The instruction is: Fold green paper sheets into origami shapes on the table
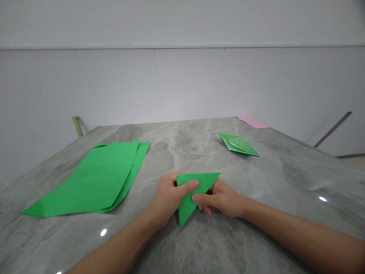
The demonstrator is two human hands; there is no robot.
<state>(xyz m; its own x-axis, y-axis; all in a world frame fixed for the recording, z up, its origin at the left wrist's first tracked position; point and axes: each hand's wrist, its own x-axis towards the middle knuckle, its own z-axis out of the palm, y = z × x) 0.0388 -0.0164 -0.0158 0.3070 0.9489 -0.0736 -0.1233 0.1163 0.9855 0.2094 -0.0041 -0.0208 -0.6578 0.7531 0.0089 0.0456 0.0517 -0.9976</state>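
Note:
Between my two hands, just above the table, is a green folded paper triangle. One corner points right and another points down toward me. My left hand grips its left side, thumb flat on the front face and fingers behind. On the slanted right edge, my right hand pinches the paper with its thumb in front; its other fingers curl behind and below, partly hidden. Beyond my right hand lies a lighter green folded paper piece, diamond-shaped with layered flaps.
Several loose green paper sheets lie stacked on the left of the grey marbled table. A pink paper rests at the far right edge. The white wall stands behind the table.

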